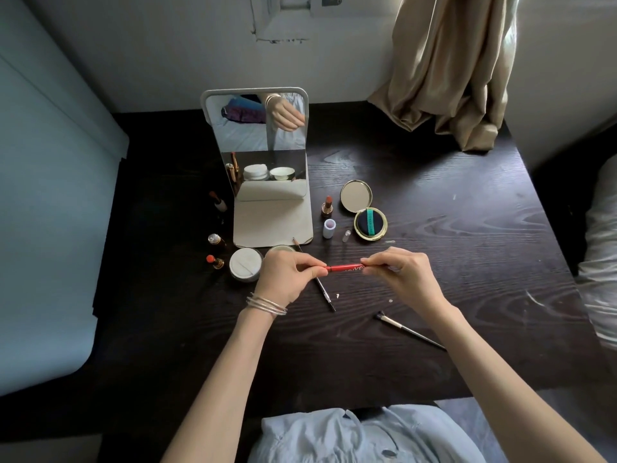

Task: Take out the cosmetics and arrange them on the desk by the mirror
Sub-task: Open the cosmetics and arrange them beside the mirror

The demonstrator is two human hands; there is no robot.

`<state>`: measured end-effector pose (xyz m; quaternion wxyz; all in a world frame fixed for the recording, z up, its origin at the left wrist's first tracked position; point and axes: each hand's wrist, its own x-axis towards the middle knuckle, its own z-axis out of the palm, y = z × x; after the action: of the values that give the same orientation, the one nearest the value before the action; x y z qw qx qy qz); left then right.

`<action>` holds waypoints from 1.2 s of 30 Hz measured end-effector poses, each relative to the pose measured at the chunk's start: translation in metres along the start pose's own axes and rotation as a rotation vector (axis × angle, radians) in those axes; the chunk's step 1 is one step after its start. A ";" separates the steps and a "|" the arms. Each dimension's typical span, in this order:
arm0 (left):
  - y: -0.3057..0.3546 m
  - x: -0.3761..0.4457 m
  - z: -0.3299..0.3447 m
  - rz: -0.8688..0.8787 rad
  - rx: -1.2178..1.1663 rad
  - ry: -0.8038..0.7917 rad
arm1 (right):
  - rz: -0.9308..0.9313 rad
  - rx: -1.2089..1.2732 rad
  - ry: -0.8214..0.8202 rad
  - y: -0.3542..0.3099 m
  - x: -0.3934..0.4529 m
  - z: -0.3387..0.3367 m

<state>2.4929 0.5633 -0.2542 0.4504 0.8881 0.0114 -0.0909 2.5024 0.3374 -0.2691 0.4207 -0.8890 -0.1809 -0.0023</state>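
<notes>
Slim red cosmetic pen with white lettering (pixel 345 268) held level above the dark wood-grain bench (pixel 467 262), in front of the white-framed standing mirror (pixel 257 145). Left hand (pixel 283 279) with fingers pinched on its left end, right hand (pixel 404 275) with fingers pinched on its right end. Just beneath, a thin brow pencil (pixel 322 287) lying on the bench; nearby, a round white powder jar (pixel 244 264), open gold compact (pixel 364 208), uncapped lipstick (pixel 327 206), and a silver-handled brush (pixel 409 330).

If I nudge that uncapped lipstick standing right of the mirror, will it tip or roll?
The lipstick stands upright on a narrow base, so a nudge would probably topple it. Its round tube would likely roll afterwards. The exposed bullet looks soft and could smear against the desk.
</notes>
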 end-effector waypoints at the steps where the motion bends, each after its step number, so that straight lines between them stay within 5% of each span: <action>1: -0.001 -0.001 0.001 0.018 0.018 0.006 | 0.004 0.004 -0.007 0.000 -0.001 0.000; 7: -0.003 -0.007 0.003 0.222 0.129 0.090 | 0.175 0.034 -0.103 -0.005 0.001 -0.006; 12: 0.008 0.000 0.004 0.438 0.230 0.096 | 0.150 -0.140 -0.575 -0.023 0.020 -0.019; 16: 0.005 0.001 0.001 0.487 0.336 0.086 | 0.204 -0.084 -0.645 -0.035 0.038 -0.016; 25: 0.010 -0.006 -0.002 0.268 0.185 0.075 | -0.063 -0.210 -0.301 -0.029 0.027 -0.006; 30: 0.012 -0.005 -0.006 0.046 0.031 -0.067 | -0.202 -0.264 -0.091 -0.023 0.020 0.000; 33: 0.014 -0.004 -0.008 0.014 0.047 -0.107 | -0.129 -0.208 0.025 -0.023 0.015 0.006; 36: 0.009 -0.003 -0.009 0.016 0.029 -0.088 | 0.101 -0.022 -0.035 -0.032 0.016 0.011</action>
<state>2.4918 0.5659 -0.2412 0.4381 0.8898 -0.0167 -0.1265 2.5050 0.3692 -0.2492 0.4071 -0.9016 -0.1430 0.0326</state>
